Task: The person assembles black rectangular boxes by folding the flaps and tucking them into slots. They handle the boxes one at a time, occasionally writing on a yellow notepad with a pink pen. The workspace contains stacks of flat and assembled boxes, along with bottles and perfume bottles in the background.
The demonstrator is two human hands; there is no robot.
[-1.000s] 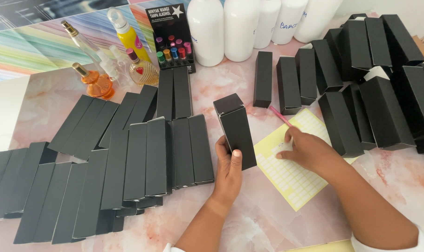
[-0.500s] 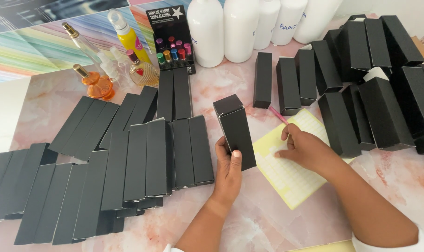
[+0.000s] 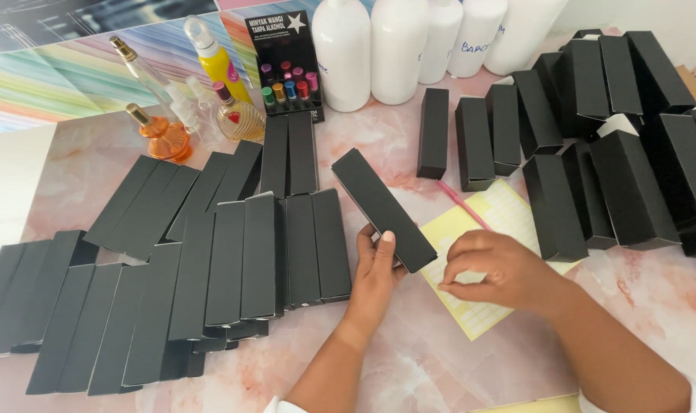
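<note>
**One black box in the left hand, a yellow sheet under the right**

The left hand [image 3: 376, 269] holds a long black box [image 3: 384, 209] by its near end. The fingers are closed on it, with the thumb along one side, and the box lies tilted, low over the pink marble table [image 3: 80, 164], with its far end pointing away to the left. This grip at the end probably lets the person turn the box easily.

The right hand [image 3: 492, 273] rests on a yellow lined sheet [image 3: 508, 214], just beside the box. Its fingers are curled together as if pinching something small, but I cannot tell if anything is between them. A pink pen [image 3: 461, 203] lies across the sheet.

On the left, flat black boxes [image 3: 225, 260] lie in overlapping rows, probably to keep them ready. On the right, standing black boxes [image 3: 577, 153] are grouped close together. Behind are white bottles [image 3: 397, 50], small perfume bottles [image 3: 187, 107] and a dark display card with small vials [image 3: 286, 65].

The bottle tops and the boxes at the right edge are cut off. Both forearms leave the picture at the bottom.
</note>
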